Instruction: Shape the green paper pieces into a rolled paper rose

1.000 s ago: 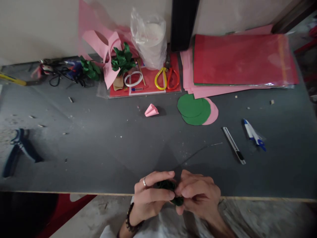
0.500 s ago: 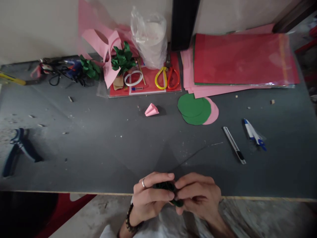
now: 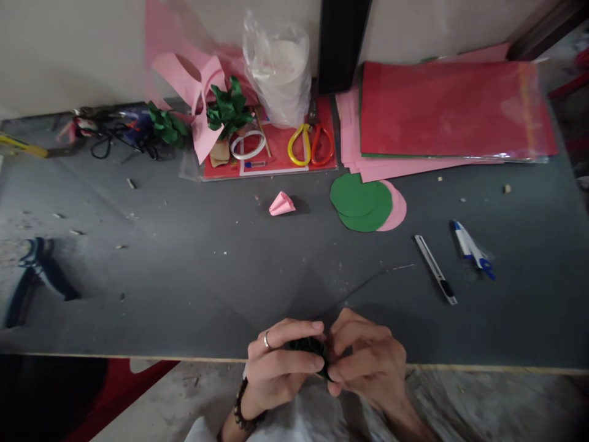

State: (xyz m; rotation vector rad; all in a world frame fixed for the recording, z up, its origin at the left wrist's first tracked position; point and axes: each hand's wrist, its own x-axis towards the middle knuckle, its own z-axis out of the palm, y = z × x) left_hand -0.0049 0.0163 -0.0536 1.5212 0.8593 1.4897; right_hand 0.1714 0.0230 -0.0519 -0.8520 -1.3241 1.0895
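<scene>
Close to the near edge of the table [image 3: 197, 276], the left hand [image 3: 285, 362] is curling its fingers around a dark green bundle [image 3: 307, 345] and holding it tight. The right hand [image 3: 368, 362] is pinching the three o'clock side of the bundle, and the fingers are hiding much of it. The left hand is wearing a ring [image 3: 266, 339], and beads [image 3: 240, 405] are circling that wrist.

Counting from the hands, a thin wire [image 3: 403, 267] is pointing out toward two o'clock. A little pink paper cone [image 3: 281, 204] is lying on its side between eleven and twelve. Just past twelve, two green paper circles [image 3: 361, 199] are overlapping and partly covering a pink one [image 3: 399, 205]. At two o'clock, a box cutter [image 3: 435, 270] is resting, with a blue and white tool [image 3: 472, 250] lying just beyond it.

Farther off, scissors [image 3: 300, 161] are sitting at twelve, showing one yellow loop and one red. Green paper leaves [image 3: 229, 110] are bunching up at eleven. A shiny red pack [image 3: 451, 110] is lying over pink sheets [image 3: 350, 150] at one. Farthest away, blue pliers [image 3: 57, 279] are resting between nine and ten.
</scene>
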